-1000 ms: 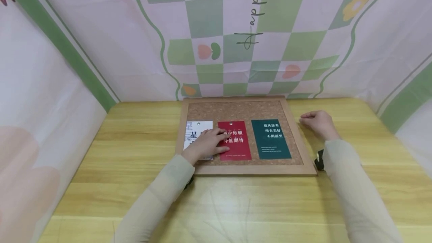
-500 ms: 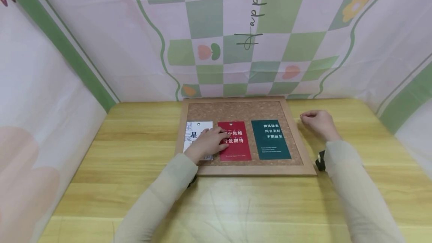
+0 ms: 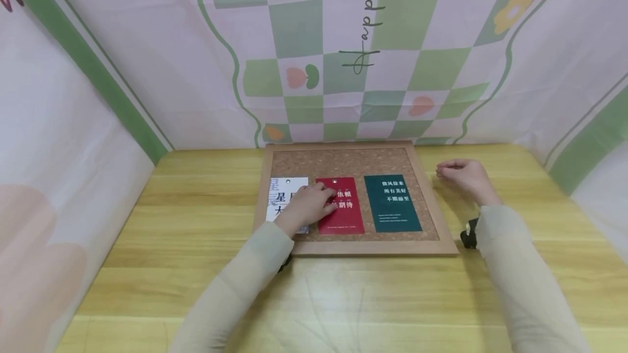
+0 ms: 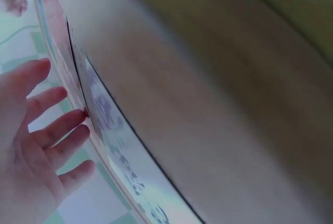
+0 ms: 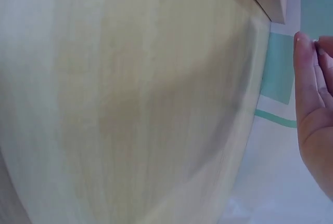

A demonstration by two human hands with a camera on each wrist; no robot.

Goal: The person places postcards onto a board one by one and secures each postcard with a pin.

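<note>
My left hand (image 3: 306, 203) reaches over the cork board (image 3: 338, 162), covering part of the white card (image 3: 273, 198) and the left side of the red card (image 3: 343, 217). Its fingers look spread and loosely bent in the left wrist view, holding nothing; whether the fingertips touch the red card I cannot tell. To the right of the board, above the table, my right hand (image 3: 463, 176) has thumb and fingers drawn together. A small pale thing (image 5: 315, 41) shows at its fingertips in the right wrist view, too small to tell its kind. The dark green card (image 3: 392, 203) lies on the board's right part.
Round silvery pin heads sit at the tops of the white and red cards; none shows on the green one. A wooden frame (image 3: 373, 248) edges the board. Beneath is a wood-grain table (image 3: 196, 282), backed by a checked cloth (image 3: 343, 26).
My left hand has slid slightly right across the red card, covering more of its lettering. The right hand keeps nearly the same place and pose. The cards stay where they were.
</note>
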